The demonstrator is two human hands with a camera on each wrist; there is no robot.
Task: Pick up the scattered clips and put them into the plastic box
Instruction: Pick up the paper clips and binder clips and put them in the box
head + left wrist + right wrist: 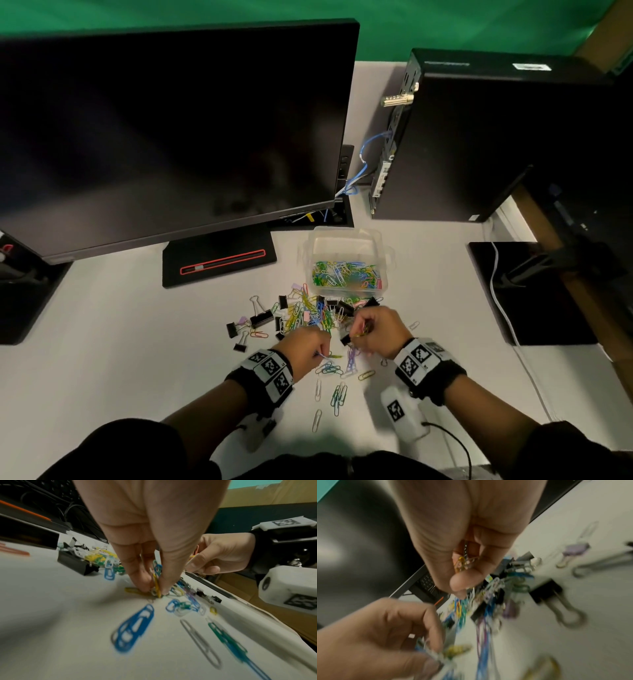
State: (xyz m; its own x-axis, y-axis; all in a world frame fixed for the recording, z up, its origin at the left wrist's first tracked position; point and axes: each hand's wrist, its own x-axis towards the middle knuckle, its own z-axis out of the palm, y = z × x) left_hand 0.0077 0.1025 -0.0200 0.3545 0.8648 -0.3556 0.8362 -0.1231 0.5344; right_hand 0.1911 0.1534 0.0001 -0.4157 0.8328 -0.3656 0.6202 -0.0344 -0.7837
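Left hand (pixel 154 555) pinches paper clips (pixel 157 586) off the desk (pixel 120 325); right hand (pixel 376 330) grips a small bunch (pixel 464 562) beside the plastic box (pixel 346 240).

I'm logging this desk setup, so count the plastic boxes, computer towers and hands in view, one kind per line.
Plastic box: 1
Computer tower: 1
Hands: 2, left hand and right hand, each pinching paper clips
Total: 4

Multicoloured clips (pixel 310 317), clear plastic box (pixel 346 240), white desk (pixel 120 325).
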